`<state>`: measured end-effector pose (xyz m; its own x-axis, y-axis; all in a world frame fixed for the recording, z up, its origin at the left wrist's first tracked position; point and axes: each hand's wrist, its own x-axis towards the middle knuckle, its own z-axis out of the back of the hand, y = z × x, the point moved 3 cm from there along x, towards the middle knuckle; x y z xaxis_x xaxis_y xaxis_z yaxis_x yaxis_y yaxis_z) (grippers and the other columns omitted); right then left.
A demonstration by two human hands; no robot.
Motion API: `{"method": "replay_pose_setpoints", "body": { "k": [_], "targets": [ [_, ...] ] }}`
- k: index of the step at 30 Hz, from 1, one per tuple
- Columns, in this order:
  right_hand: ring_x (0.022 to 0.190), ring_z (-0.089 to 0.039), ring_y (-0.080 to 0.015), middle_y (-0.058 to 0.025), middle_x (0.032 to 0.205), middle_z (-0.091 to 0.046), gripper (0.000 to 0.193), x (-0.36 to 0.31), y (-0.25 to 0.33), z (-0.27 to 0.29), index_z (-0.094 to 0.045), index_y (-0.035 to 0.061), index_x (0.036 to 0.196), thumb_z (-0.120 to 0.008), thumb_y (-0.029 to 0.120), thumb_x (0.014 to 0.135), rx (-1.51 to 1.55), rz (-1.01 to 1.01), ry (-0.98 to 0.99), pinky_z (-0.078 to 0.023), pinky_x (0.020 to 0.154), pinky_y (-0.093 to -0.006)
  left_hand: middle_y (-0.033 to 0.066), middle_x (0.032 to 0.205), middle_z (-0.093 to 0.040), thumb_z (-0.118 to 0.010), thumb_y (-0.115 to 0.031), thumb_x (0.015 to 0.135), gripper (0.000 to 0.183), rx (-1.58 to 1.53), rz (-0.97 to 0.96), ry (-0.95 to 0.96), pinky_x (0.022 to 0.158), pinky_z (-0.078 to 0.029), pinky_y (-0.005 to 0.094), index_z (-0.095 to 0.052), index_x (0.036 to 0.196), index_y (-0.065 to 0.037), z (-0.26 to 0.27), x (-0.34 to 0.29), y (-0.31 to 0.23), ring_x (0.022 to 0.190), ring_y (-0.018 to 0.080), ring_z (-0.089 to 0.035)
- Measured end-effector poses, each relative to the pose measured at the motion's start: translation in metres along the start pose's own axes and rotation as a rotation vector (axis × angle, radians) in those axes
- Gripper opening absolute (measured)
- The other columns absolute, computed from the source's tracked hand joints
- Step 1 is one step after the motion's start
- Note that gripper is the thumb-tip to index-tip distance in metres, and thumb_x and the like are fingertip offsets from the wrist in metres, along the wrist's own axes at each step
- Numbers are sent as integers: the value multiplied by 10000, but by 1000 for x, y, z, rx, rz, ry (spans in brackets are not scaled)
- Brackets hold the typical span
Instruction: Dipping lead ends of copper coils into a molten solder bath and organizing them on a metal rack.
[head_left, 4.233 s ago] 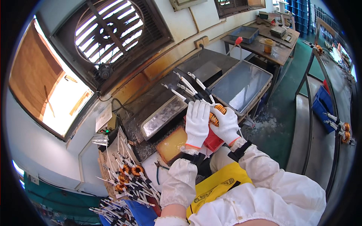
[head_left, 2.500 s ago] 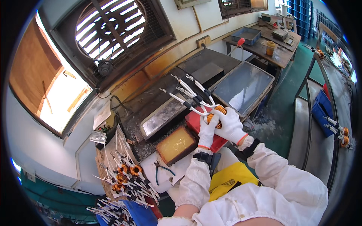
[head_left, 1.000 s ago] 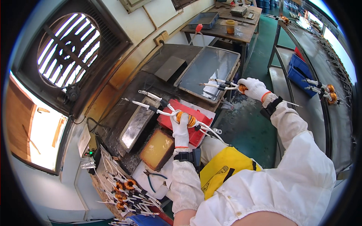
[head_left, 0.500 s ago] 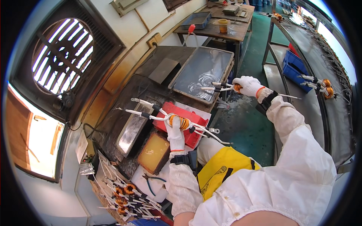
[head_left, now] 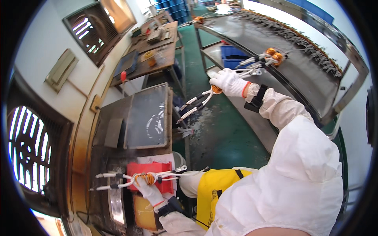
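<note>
My left hand (head_left: 149,192), in a white knit glove, is closed around a copper-wound ring coil (head_left: 145,179). The coil's white leads (head_left: 108,187) with black sleeves stretch left over a narrow tray of shiny silvery metal (head_left: 117,206). Under this coil lies a red plastic bin (head_left: 138,168), and a square tray of amber material (head_left: 145,212) is close by. Farther off to the right, my gloved right hand (head_left: 230,82) grips a second coil (head_left: 215,89). Its leads (head_left: 195,105) point down and left above the green floor, near the metal rack.
A shallow tank of grey liquid (head_left: 146,118) sits on the left bench. Several finished-looking coils (head_left: 275,57) rest on the metal rack top (head_left: 299,78), with a blue bin (head_left: 232,63) below. A wooden table (head_left: 165,51) holding a yellow cup (head_left: 149,59) stands farther back.
My view has turned right. My right hand has carried its coil away from the liquid tank toward the metal rack. My left hand still holds its coil over the red bin.
</note>
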<state>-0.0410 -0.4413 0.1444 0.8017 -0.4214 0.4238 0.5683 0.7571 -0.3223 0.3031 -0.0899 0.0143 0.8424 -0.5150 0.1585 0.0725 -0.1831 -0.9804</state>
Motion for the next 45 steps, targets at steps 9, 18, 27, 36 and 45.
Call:
{"method": "replay_pose_setpoints", "body": {
  "k": [9, 18, 27, 36, 45],
  "targets": [
    [866, -634, -269, -72, 873, -634, 176, -105, -91, 44, -633, 152, 974, -615, 189, 803, -81, -310, 161, -490, 762, -395, 62, 1106, -491, -539, -411, 945, 447, -244, 106, -29, 842, -430, 310, -481, 1240, -79, -17, -2, -13, 979, 171, -503],
    [852, -631, -247, -47, 863, -643, 209, -150, -141, 102, -658, 176, 928, -689, 237, 731, -330, -456, 172, -496, 767, -368, 94, 1092, -522, -520, -398, 960, 421, -270, 126, 11, 796, -459, 318, -459, 1251, -100, -15, -1, -11, 981, 188, -523],
    [902, -628, -270, -66, 934, -620, 281, -115, -135, 174, -625, 173, 1006, -709, 328, 788, -307, -503, 102, -505, 773, -368, 97, 1117, -526, -509, -412, 962, 437, -247, 135, 15, 807, -463, 318, -473, 1250, -86, 4, 9, 7, 982, 196, -533],
    [901, -631, -271, -62, 939, -630, 336, -117, -156, 159, -623, 180, 997, -718, 397, 759, -378, -534, 235, -516, 754, -391, 66, 1119, -517, -600, -435, 908, 494, -291, 115, -46, 830, -438, 296, -514, 1223, -64, -10, 0, -11, 952, 166, -526],
    [879, -615, -244, -58, 897, -625, 216, -252, -227, 56, -648, 199, 946, -691, 261, 744, -526, -775, 348, -484, 770, -374, 82, 1110, -505, -510, -384, 969, 411, -282, 146, 3, 873, -445, 313, -483, 1233, -70, -12, 2, -8, 1002, 171, -518]
  ]
}}
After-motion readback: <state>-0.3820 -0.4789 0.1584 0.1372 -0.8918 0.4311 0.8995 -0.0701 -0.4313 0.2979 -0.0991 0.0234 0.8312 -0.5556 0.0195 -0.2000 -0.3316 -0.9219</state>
